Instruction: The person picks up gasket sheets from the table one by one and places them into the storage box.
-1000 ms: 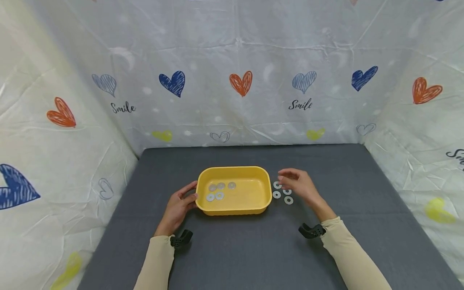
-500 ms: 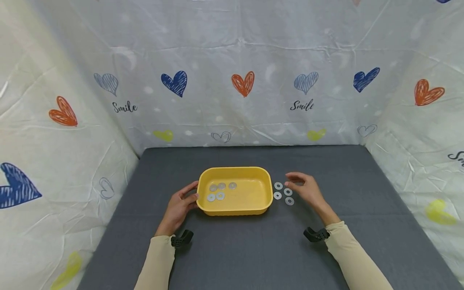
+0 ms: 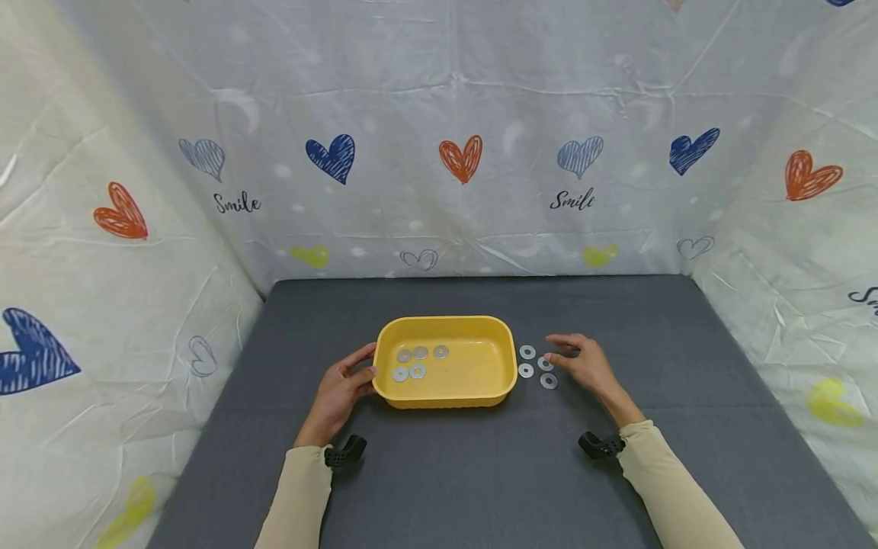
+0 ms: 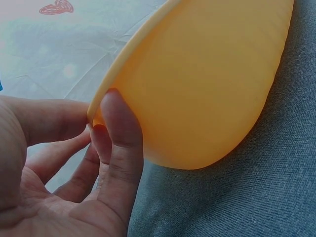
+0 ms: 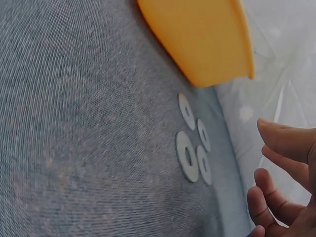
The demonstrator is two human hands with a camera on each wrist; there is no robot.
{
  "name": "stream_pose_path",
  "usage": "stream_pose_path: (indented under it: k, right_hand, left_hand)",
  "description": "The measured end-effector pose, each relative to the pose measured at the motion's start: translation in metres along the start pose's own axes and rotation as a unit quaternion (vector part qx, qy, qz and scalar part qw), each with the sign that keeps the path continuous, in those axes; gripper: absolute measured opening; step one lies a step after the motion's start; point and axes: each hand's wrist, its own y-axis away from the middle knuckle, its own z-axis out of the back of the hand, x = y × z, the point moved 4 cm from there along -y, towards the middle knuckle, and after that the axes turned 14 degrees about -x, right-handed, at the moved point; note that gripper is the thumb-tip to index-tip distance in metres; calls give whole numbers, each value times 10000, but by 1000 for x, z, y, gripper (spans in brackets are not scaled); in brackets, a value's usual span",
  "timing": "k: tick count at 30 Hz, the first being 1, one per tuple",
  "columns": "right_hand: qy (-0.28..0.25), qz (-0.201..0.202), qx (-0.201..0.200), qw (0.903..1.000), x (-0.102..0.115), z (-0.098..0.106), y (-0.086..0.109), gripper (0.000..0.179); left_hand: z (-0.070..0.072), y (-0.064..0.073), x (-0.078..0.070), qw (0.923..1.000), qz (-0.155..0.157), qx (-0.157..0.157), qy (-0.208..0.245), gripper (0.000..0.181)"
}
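My left hand (image 3: 338, 396) pinches the left end of a yellow plastic tub (image 3: 449, 402), thumb on one side of the rim and fingers on the other; the left wrist view shows this grip on the tub wall (image 4: 207, 74) closely. Several flat metal washers (image 3: 418, 371) lie on the tub's floor toward its left half. Just right of the tub, several more washers (image 3: 549, 380) lie on the cloth. Beside them hovers my right hand (image 3: 586, 366), fingers apart and holding nothing. In the right wrist view, a gap separates its fingertips from the washers (image 5: 183, 157).
A dark grey cloth (image 3: 453, 480) covers the table. Behind it and on both sides hangs a pale sheet (image 3: 391, 69) printed with hearts and words. Each wrist carries a black strap (image 3: 345, 451).
My right hand has drawn back to the right and slightly nearer me, uncovering the loose washers. My left hand stays on the tub, and the washers lie as before.
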Motion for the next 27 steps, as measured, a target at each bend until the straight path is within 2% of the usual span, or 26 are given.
stream_pose_path:
  k: [9,17,21,27]
  right_hand:
    - [95,-20,-1,10000,-6,-12,-8,38]
    - [214,-86,-172,9996,-14,-16,-9,32]
    - [151,-152,-36,9998,-18,-16,-8,31]
    - [245,-24,194,9995,-19,-17,-7,30]
  left_hand:
    - [1,4,-4,10000,-1,49,-10,55]
    - [0,0,1,9999,-43,80,76,55]
    - [0,0,0,9999,-29,56,114,55]
    - [0,0,-1,10000,3,72,69,55]
